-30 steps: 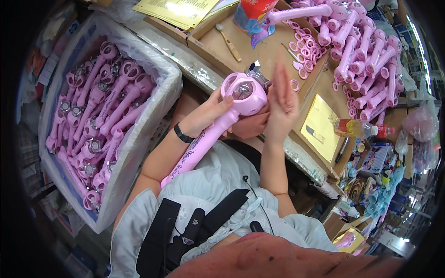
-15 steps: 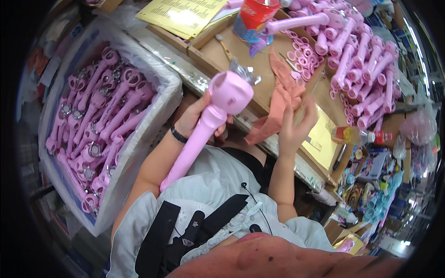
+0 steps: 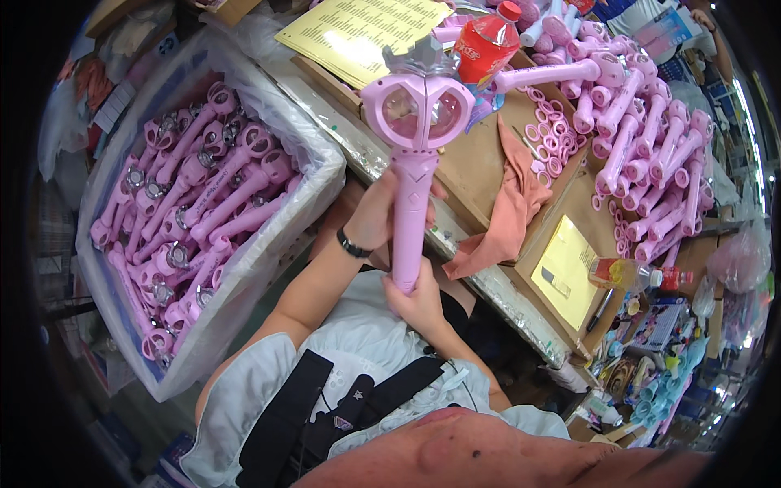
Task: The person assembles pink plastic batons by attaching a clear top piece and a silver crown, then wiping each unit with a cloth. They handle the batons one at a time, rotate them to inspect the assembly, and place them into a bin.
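Note:
A pink light stick (image 3: 412, 195) with a clear ball inside its ring-shaped head and a silver crown on top stands upright before me. My left hand (image 3: 376, 213), with a black band on its wrist, is wrapped round the upper handle below the head. Lower down, my right hand (image 3: 419, 302) grips the bottom end of the same handle. The crown end reaches over the table's edge, in front of a bottle with a red label (image 3: 491, 41). A salmon-coloured cloth (image 3: 511, 213) lies to the right of the light stick, draped over the tray's edge.
To my left, a plastic-lined bin (image 3: 321, 167) holds many pink light sticks. The cardboard tray (image 3: 464, 175) holds loose pink rings (image 3: 553, 138). Pink handles (image 3: 630, 122) are heaped at the far right. Yellow sheets (image 3: 358, 32), a yellow card (image 3: 567, 272) and a lying bottle (image 3: 622, 274) are on the table.
The light stick has swung from slanted to upright, its head turned to show the clear ball. My right hand has come from beside the cloth and taken hold of the handle's bottom.

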Motion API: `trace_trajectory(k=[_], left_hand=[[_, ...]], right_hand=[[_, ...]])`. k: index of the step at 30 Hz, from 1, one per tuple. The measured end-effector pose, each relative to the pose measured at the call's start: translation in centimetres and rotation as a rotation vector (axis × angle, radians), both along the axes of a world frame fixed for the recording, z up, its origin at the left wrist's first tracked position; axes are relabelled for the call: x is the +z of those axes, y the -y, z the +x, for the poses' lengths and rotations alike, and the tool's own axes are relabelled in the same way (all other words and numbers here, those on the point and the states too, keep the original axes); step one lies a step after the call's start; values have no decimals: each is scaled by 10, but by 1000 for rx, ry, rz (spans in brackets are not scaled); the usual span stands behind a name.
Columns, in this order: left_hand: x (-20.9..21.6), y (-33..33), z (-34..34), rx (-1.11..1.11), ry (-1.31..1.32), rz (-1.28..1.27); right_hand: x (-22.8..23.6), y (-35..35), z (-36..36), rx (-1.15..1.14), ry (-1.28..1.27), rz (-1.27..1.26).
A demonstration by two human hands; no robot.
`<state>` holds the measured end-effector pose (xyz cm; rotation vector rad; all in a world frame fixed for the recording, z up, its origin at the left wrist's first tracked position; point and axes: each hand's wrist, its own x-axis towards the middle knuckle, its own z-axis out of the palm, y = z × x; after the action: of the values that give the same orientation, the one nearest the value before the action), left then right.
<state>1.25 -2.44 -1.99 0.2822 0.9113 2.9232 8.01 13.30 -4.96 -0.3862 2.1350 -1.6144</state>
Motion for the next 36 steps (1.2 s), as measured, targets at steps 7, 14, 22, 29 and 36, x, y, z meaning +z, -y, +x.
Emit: trace_trajectory(k=[7, 14, 22, 29, 36], left_hand=[[-7, -14, 16, 94, 330, -126], [-4, -19, 16, 50, 308, -62], [-8, -5, 12, 5, 171, 38], [3, 10, 0, 287, 106, -65], [-14, -17, 23, 151, 240, -120]], right_hand=[[-18, -8, 11, -12, 53, -7], [-15, -14, 12, -35, 66, 14], [-15, -19, 15, 4, 39, -8], [-6, -22, 18, 55, 6, 53], [-6, -23, 18, 43, 63, 14]])
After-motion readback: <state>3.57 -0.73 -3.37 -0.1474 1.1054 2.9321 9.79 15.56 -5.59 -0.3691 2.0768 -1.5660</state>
